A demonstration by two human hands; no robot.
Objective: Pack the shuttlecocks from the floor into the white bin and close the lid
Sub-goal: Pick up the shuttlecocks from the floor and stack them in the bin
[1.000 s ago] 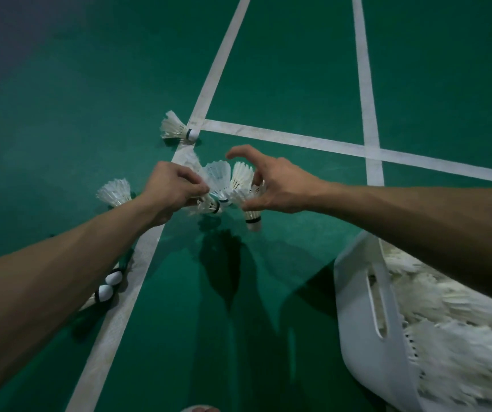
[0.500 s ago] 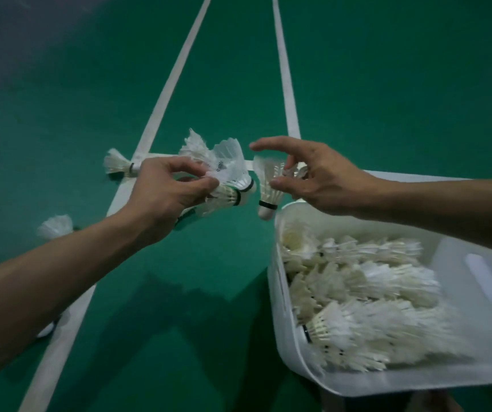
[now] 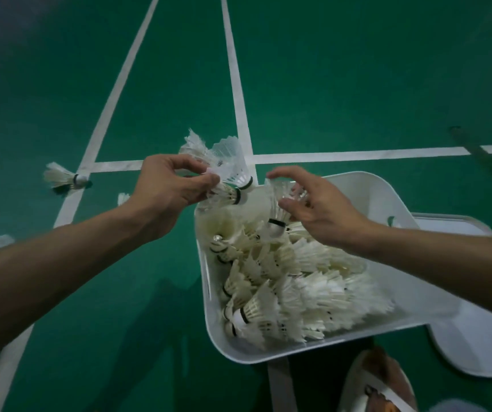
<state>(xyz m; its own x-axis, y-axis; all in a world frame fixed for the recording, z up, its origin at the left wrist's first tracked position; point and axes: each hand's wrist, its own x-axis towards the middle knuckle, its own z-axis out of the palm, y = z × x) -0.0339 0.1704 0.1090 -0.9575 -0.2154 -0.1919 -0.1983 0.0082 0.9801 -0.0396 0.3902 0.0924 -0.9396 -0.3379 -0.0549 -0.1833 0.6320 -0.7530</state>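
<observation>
Pinching a cluster of feather shuttlecocks [image 3: 229, 162], my left hand [image 3: 167, 191] holds them corks rightward, just over the white bin [image 3: 366, 181]'s far-left corner. My right hand [image 3: 325, 215] spreads around one shuttlecock [image 3: 277, 223], cork down above the pile [image 3: 298, 278]; whether it grips, I cannot tell.

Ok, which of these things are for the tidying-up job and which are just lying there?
For the job: white bin; lid lying beside it; shuttlecocks in the bin; bunch gripped by the left hand; single shuttlecock at the right hand; loose shuttlecock on the floor.

Just there: court lines; dark rod; sandalled foot.
</observation>
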